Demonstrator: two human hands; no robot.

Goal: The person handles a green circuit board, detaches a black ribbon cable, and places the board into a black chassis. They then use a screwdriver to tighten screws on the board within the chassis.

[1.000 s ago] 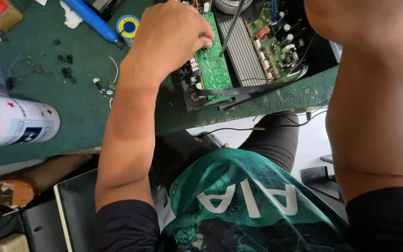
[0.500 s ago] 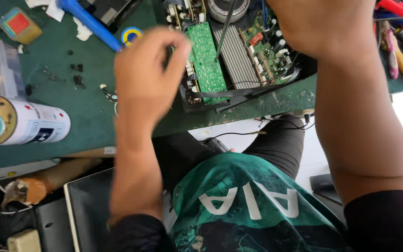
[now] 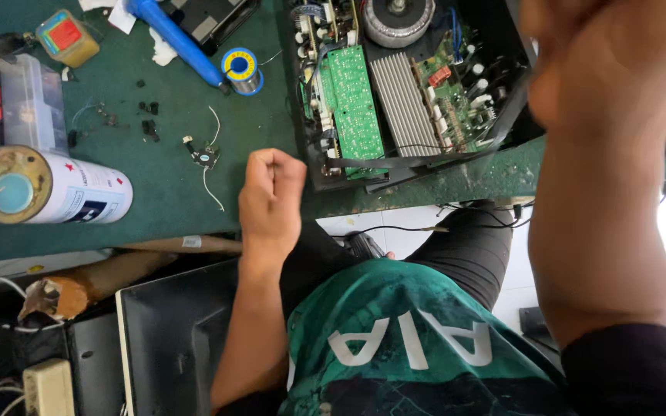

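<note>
Your left hand (image 3: 271,192) hovers in a loose fist, fingers curled together and holding nothing, above the green bench mat (image 3: 171,177) just left of the opened amplifier chassis (image 3: 418,92). Your right hand (image 3: 580,69) is raised close to the camera, blurred — I cannot tell whether its fingers grip anything. Inside the chassis lie a green circuit board (image 3: 352,100), a ribbed heat sink (image 3: 404,104) and a round transformer (image 3: 396,19). Handle boards by their edges — mind the small loose parts (image 3: 206,156) beside your fist.
</note>
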